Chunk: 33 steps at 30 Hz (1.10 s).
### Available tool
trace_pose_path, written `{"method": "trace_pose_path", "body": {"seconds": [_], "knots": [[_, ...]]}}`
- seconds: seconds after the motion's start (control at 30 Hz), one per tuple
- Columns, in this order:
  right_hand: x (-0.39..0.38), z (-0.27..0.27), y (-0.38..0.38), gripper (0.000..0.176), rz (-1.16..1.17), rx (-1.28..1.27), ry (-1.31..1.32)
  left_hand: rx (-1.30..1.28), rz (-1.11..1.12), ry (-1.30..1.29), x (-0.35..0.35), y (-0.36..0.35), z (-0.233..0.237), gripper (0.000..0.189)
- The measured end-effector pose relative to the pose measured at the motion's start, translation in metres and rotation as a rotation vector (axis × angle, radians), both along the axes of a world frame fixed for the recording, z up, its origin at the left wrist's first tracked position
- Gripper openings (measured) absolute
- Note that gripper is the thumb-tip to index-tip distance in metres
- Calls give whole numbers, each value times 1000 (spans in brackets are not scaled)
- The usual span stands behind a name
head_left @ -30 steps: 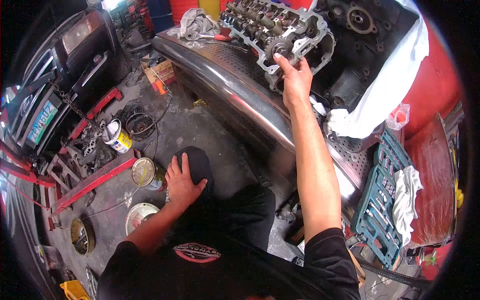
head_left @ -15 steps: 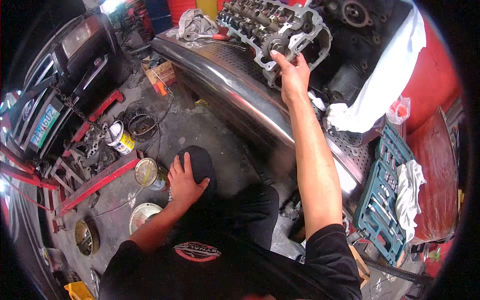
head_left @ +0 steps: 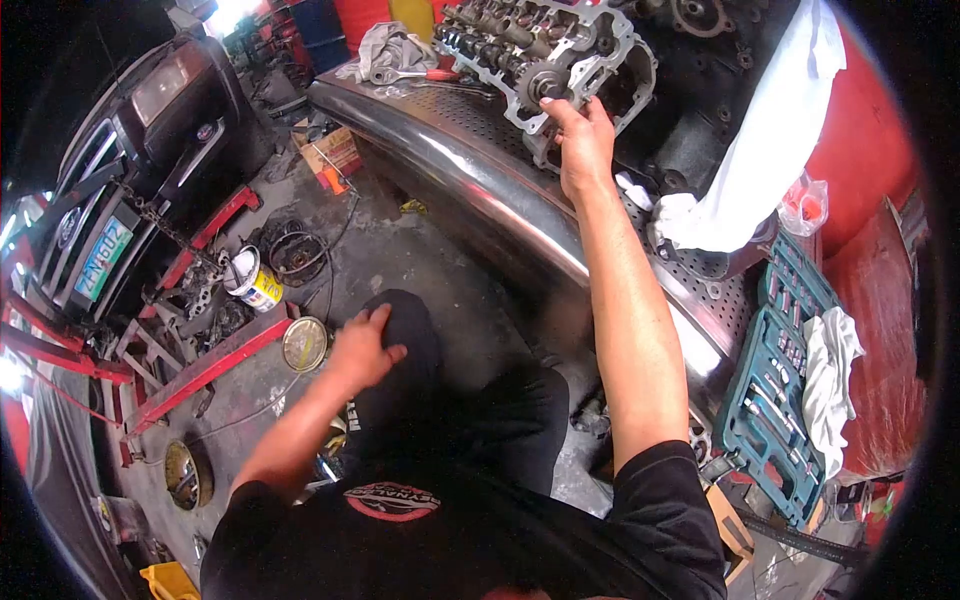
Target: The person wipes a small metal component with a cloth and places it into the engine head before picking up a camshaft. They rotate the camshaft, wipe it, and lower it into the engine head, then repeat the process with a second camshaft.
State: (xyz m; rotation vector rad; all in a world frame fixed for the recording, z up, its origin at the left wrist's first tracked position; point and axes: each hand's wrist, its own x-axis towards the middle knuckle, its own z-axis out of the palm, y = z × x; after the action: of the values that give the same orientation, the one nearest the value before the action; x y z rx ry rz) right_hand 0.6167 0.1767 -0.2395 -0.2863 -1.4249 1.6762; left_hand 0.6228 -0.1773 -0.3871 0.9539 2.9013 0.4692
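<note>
A metal cylinder head (head_left: 520,45) with a round gear (head_left: 546,84) at its near end lies on the perforated metal bench (head_left: 470,108). My right hand (head_left: 586,145) reaches up to that end, its thumb on the gear and its fingers closed round the casting's edge. Above my dark-clothed knee (head_left: 410,325) is my left hand (head_left: 365,345), slightly blurred, with its fingers apart and nothing in it. A ratchet with a red handle (head_left: 440,75) lies left of the cylinder head, beside a grey rag (head_left: 393,50).
A dark engine block (head_left: 690,120) and a white cloth (head_left: 775,150) are at the upper right. An open green socket case (head_left: 765,400) sits at the right. Paint cans (head_left: 255,280), a red stand (head_left: 205,370) and a vehicle front (head_left: 130,180) are on the left.
My left hand has lifted a little from the knee and shifted, its fingers less spread. My right hand stays on the gear end of the cylinder head. The view has shifted slightly.
</note>
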Motion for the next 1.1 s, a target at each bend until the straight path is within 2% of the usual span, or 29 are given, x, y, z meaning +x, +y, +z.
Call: {"method": "trace_pose_path", "body": {"seconds": [0.07, 0.13, 0.17, 0.2, 0.23, 0.33, 0.47, 0.77, 0.83, 0.87, 0.93, 0.97, 1.03, 1.1], "knots": [[3, 3, -4, 40, 46, -35, 55, 216, -129, -150, -16, 0, 58, 60], [4, 3, -4, 39, 58, -36, 49, 386, -220, 214, 1, 10, 137, 33], [3, 1, -2, 38, 58, -29, 46, 447, -261, 356, 13, 7, 176, 31], [2, 0, -1, 38, 57, -21, 41, 561, -277, 327, 33, 3, 216, 27], [2, -1, -1, 37, 50, -17, 40, 697, -407, 538, 49, -2, 246, 33], [2, 0, -2, 35, 53, -9, 41, 847, -673, 909, 92, -23, 301, 32], [5, 1, -6, 31, 70, -2, 60, 833, -846, 1150, 119, -26, 322, 32], [6, -2, -3, 29, 53, 53, 17, 802, -907, 1304, 110, -44, 341, 31], [6, -9, 1, 33, 34, 80, -5, 784, -903, 1329, 101, -50, 347, 31], [10, -5, -2, 45, 14, 91, -10, 762, -888, 1350, 99, -55, 350, 31], [-1, -21, 5, 46, -17, 4, 46, 760, -816, 1416, 98, -66, 356, 30], [2, -28, 10, 52, -7, 74, 14, 771, -778, 1446, 96, -75, 362, 30], [10, -13, -9, 54, 49, 31, 99, 764, -709, 1505, 94, -91, 377, 30], [18, 2, -21, 56, 56, -48, 13, 774, -641, 1574, 97, -104, 395, 30]]}}
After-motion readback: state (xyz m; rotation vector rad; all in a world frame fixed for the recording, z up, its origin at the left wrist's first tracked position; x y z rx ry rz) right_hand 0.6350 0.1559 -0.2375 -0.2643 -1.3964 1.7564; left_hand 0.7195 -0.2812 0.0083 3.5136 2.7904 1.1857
